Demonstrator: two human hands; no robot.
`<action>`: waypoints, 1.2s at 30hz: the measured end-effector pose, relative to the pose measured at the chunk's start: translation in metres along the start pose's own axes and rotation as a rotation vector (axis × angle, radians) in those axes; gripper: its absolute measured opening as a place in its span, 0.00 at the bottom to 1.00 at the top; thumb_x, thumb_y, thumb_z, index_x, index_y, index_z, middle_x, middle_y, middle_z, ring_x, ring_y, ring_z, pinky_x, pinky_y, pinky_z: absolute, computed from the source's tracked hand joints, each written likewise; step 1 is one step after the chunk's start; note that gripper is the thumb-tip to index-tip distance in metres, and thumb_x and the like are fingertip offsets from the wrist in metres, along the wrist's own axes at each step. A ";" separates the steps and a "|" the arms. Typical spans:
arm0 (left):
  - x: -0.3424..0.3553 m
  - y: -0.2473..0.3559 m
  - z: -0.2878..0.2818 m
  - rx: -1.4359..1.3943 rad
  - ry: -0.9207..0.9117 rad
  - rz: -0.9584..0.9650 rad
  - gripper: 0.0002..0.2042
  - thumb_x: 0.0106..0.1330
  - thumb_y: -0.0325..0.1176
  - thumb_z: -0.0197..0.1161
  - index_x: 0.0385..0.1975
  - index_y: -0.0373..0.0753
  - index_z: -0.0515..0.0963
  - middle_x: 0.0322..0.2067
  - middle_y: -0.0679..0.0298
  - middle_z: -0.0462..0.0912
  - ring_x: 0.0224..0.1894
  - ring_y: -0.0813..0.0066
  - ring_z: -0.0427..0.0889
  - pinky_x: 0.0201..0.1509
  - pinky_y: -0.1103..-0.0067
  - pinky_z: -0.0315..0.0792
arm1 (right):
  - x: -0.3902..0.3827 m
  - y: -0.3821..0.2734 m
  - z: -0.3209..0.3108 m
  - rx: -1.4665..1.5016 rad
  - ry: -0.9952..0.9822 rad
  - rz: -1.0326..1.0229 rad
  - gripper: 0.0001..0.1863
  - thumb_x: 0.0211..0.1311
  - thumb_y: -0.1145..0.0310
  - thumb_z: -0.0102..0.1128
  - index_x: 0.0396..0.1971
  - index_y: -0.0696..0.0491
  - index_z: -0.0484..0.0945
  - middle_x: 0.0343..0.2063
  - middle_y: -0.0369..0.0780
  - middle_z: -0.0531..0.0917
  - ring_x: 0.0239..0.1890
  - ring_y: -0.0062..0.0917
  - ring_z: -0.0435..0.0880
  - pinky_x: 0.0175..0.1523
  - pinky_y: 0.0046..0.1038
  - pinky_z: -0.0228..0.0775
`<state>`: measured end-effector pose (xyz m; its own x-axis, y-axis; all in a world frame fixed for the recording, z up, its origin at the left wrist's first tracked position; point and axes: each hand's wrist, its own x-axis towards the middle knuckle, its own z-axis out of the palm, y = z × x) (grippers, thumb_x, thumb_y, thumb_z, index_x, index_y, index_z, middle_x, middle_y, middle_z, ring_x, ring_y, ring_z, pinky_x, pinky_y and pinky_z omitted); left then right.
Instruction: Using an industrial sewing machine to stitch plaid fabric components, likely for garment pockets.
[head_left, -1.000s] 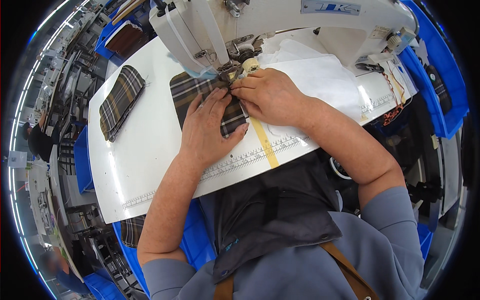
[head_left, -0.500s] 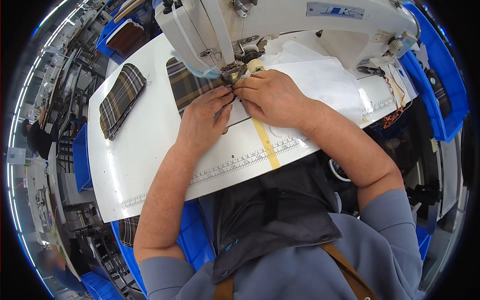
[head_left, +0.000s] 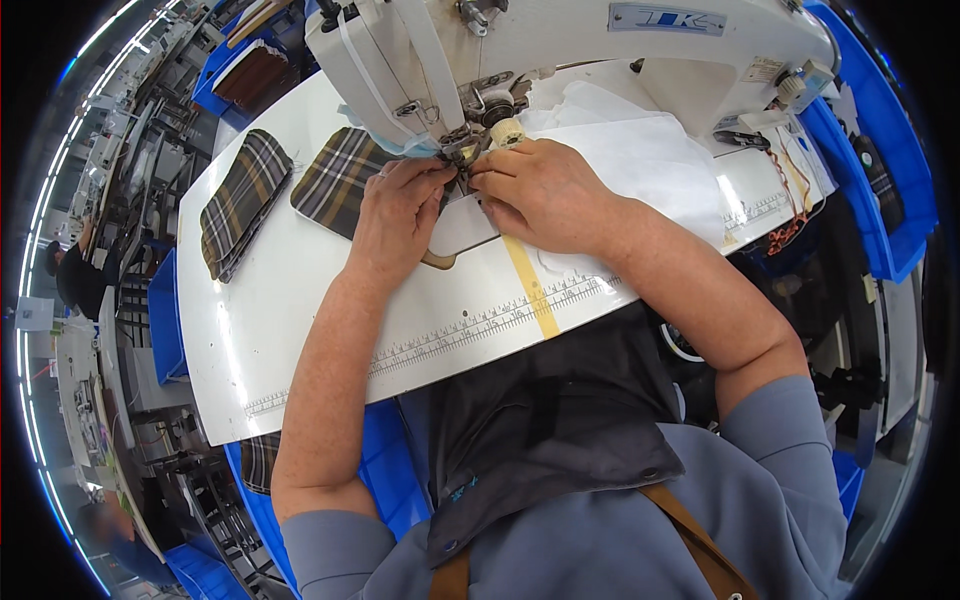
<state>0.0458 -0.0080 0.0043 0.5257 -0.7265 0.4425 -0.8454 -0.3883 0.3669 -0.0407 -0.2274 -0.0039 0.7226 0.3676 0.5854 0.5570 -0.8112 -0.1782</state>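
A brown, black and white plaid fabric piece [head_left: 340,182] lies on the white sewing table with one end at the needle area of a sewing machine [head_left: 462,150]. My left hand [head_left: 398,215] is closed at the near right end of this piece, thumb and fingers together on its edge. My right hand [head_left: 545,195] is beside the presser foot with its fingers curled and tips close to the left fingertips. What the right fingers pinch is hidden. A stack of plaid pieces [head_left: 245,200] lies further left.
White sheets [head_left: 640,160] lie right of the needle, under the machine arm. A yellow tape strip [head_left: 530,285] crosses the printed ruler [head_left: 440,350] at the table's front. Small brown curved thing [head_left: 438,261] shows below my left hand. Blue bins [head_left: 900,230] stand around the table.
The plaid piece has turned at the needle, its far end swinging left and nearer. My left hand has shifted slightly left with it. The right hand stays nearly in place.
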 end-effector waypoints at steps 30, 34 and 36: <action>-0.008 0.020 0.014 0.278 -0.007 -0.037 0.19 0.68 0.33 0.63 0.56 0.31 0.80 0.60 0.50 0.80 0.64 0.54 0.78 0.74 0.56 0.63 | -0.002 0.002 0.005 -0.022 0.045 -0.021 0.11 0.58 0.66 0.64 0.40 0.53 0.87 0.39 0.34 0.85 0.43 0.30 0.81 0.46 0.32 0.78; -0.010 0.019 0.013 0.274 0.019 -0.024 0.17 0.68 0.33 0.63 0.54 0.34 0.83 0.58 0.53 0.83 0.64 0.59 0.80 0.74 0.57 0.64 | 0.000 0.001 0.004 -0.016 0.021 -0.019 0.12 0.58 0.67 0.64 0.40 0.53 0.88 0.39 0.34 0.85 0.43 0.30 0.80 0.46 0.32 0.78; -0.011 0.017 0.014 0.261 0.021 -0.022 0.17 0.67 0.33 0.63 0.53 0.34 0.83 0.58 0.54 0.83 0.63 0.61 0.80 0.73 0.58 0.65 | -0.001 0.001 0.006 -0.019 0.030 -0.026 0.12 0.58 0.67 0.64 0.40 0.53 0.88 0.39 0.35 0.85 0.44 0.30 0.80 0.46 0.32 0.78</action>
<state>0.0241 -0.0149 -0.0055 0.5437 -0.7056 0.4545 -0.8282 -0.5388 0.1543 -0.0380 -0.2260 -0.0096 0.6951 0.3751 0.6133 0.5673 -0.8102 -0.1474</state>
